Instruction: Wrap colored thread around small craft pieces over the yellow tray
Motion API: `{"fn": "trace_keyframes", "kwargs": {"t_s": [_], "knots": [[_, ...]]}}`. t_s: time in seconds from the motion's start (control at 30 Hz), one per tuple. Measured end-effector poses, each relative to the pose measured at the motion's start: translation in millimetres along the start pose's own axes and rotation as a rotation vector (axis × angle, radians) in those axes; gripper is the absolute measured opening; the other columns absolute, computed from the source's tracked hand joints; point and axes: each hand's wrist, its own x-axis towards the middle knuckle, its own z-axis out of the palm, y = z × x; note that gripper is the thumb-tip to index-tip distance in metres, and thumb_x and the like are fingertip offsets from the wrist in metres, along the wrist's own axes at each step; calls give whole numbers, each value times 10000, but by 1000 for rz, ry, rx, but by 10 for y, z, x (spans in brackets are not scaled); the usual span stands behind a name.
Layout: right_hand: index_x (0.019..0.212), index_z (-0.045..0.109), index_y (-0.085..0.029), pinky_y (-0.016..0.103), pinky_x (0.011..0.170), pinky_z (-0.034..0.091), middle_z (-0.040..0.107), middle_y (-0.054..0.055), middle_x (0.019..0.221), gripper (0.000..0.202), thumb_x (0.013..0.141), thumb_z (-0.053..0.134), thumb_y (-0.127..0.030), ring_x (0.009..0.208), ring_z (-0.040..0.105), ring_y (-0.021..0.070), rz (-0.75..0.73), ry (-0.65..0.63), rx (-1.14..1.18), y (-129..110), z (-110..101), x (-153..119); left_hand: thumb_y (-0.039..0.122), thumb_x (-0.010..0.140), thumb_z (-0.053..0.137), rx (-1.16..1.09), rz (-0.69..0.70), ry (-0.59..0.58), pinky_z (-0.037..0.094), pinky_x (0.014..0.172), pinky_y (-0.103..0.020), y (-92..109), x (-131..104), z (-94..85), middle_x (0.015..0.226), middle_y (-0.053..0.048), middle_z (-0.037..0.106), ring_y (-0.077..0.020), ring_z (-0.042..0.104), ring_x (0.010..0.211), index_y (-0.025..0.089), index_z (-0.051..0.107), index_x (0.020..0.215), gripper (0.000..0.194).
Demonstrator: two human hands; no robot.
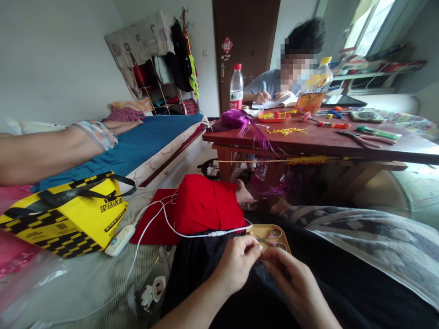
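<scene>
My left hand [239,261] and my right hand [291,273] meet low in the middle of the head view, above dark cloth over my lap. Fingers of both are pinched together, and whatever sits between the fingertips is too small to make out. Just beyond them lies a yellow tray [262,230] holding pink-handled scissors [275,233]; my hands partly hide it. To the left, a red cloth [209,203] is draped over a leg, with a white cable [192,236] running across it.
A dark red table [308,132] bears purple strands [236,119], yellow pieces [288,131], pliers [360,139] and two bottles. Someone writes behind it. At left stand a yellow bag [78,214] and a bed [154,137] where another person lies. A thin stick [254,161] juts along the table's front.
</scene>
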Motion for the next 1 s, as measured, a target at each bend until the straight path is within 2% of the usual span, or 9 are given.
{"fn": "trace_keyframes", "kwargs": {"t_s": [0.13, 0.37, 0.57, 0.7, 0.77, 0.87, 0.93, 1.0], "knots": [[781, 607, -197, 220, 619, 486, 671, 41, 729, 166, 824, 514, -327, 653, 621, 163, 3, 41, 9, -37, -4, -20, 391, 835, 393, -3, -60, -128, 271, 547, -237, 85, -88, -97, 576, 38, 393, -112, 354, 566, 181, 426, 602, 315], [743, 612, -204, 183, 550, 478, 657, -5, 622, 116, 787, 578, -306, 563, 610, 134, -44, 57, 58, -93, -20, -36, 375, 740, 492, -358, -221, -170, 277, 597, -248, 131, -142, -70, 542, 38, 407, -102, 348, 556, 171, 436, 575, 268], [705, 609, -200, 179, 540, 473, 648, -10, 603, 114, 777, 592, -287, 548, 605, 129, -63, 80, 80, -75, -31, -21, 321, 623, 611, -656, -358, -182, 226, 536, -237, 127, -124, -66, 557, 39, 412, -70, 333, 503, 150, 461, 573, 233], [758, 597, -196, 188, 542, 474, 637, -7, 628, 106, 775, 588, -301, 565, 601, 133, -42, 82, 85, -28, -39, -39, 288, 577, 627, -746, -414, -197, 210, 518, -232, 113, -119, -73, 564, 42, 412, -58, 325, 480, 146, 464, 578, 216], [776, 583, -196, 202, 561, 476, 634, -1, 652, 121, 799, 556, -312, 591, 605, 141, -27, 55, 91, -21, -36, -51, 310, 602, 610, -702, -377, -203, 221, 523, -235, 111, -120, -76, 561, 41, 409, -62, 324, 482, 150, 459, 573, 222], [769, 532, -204, 219, 594, 469, 618, -3, 675, 129, 840, 496, -306, 617, 599, 138, -44, -14, 70, -33, -46, -48, 398, 708, 535, -483, -270, -208, 259, 555, -243, 111, -118, -76, 564, 25, 429, -87, 356, 523, 149, 476, 589, 283], [779, 496, -210, 222, 582, 459, 602, -12, 677, 121, 850, 475, -305, 600, 584, 130, -59, -80, 41, -24, -103, -7, 440, 742, 500, -338, -222, -221, 272, 560, -245, 107, -103, -74, 564, 23, 436, -98, 364, 540, 153, 483, 603, 319], [876, 496, -208, 225, 567, 457, 607, -4, 719, 142, 877, 415, -325, 607, 586, 130, -30, -125, -46, 38, -222, 77, 439, 740, 502, -257, -189, -207, 277, 554, -243, 95, -77, -78, 558, 29, 434, -99, 364, 535, 162, 471, 594, 314]]}}
